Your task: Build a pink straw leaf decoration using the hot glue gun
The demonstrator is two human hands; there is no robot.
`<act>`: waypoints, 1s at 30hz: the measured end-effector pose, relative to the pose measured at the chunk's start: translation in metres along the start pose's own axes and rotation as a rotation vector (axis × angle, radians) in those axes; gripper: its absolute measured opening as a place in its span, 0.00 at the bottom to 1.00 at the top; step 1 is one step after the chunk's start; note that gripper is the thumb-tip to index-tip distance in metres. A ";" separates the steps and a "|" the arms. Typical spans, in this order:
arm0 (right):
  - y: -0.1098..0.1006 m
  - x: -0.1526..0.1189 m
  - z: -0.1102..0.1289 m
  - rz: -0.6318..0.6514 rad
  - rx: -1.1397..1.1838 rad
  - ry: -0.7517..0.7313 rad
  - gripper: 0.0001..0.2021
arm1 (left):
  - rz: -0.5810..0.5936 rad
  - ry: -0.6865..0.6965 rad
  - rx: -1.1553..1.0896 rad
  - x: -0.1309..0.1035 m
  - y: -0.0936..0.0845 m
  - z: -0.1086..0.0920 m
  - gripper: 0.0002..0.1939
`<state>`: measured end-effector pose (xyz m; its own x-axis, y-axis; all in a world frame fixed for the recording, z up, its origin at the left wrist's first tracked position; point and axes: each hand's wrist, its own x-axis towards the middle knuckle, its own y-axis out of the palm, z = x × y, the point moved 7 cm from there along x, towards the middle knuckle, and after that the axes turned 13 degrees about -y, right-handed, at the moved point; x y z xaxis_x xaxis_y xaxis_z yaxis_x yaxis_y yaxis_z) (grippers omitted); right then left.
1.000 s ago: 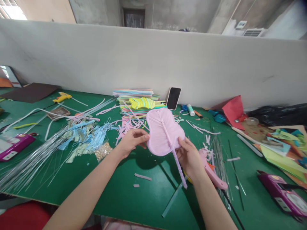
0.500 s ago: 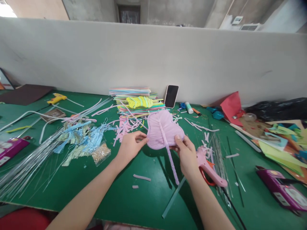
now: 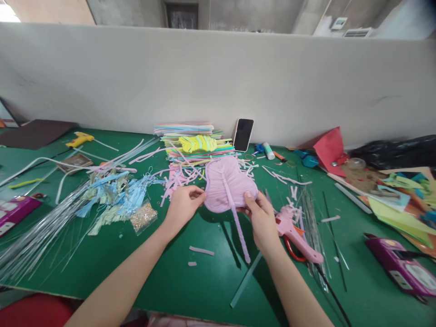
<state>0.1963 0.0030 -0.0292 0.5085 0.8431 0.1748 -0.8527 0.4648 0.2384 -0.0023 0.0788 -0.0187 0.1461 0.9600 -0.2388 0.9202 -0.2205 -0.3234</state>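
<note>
A lilac fan (image 3: 218, 190) with a rounded, lobed face and a wrapped stick handle is held up above the green table, its handle pointing down toward me. My left hand (image 3: 188, 202) pinches the fan's left edge between thumb and fingers. On the right edge, my right hand (image 3: 260, 215) grips with the thumb in front and the fingers behind, partly hidden. A pink glue gun (image 3: 298, 240) lies just right of my right hand, with red-handled scissors (image 3: 293, 250) partly under it. Two short lilac strips (image 3: 201, 251) rest on the table below the fan.
Bundled pipe cleaners (image 3: 197, 144) and a phone (image 3: 243, 135) stand at the grey partition (image 3: 190, 72). Clear wires (image 3: 44, 227), blue tassels (image 3: 134, 193) and a bead packet (image 3: 144, 217) lie left. A yellow glue gun (image 3: 80, 139) is farther back; purple power strips (image 3: 402, 265) sit at the sides.
The fan has shifted slightly to the left, with both hands moving along with it. Both hands keep their hold on its edges.
</note>
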 end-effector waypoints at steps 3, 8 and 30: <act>0.000 0.000 0.001 -0.006 0.007 0.007 0.20 | 0.007 -0.036 -0.032 0.001 -0.001 0.001 0.07; 0.001 -0.001 0.002 -0.007 0.029 0.025 0.19 | 0.016 -0.095 -0.095 0.001 -0.003 0.001 0.05; -0.002 -0.001 -0.003 -0.074 0.151 0.076 0.20 | 0.082 -0.098 -0.349 0.001 0.000 0.001 0.14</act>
<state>0.1971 0.0022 -0.0330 0.5540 0.8287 0.0797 -0.7825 0.4857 0.3896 -0.0024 0.0792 -0.0196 0.2046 0.9167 -0.3431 0.9778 -0.2076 0.0283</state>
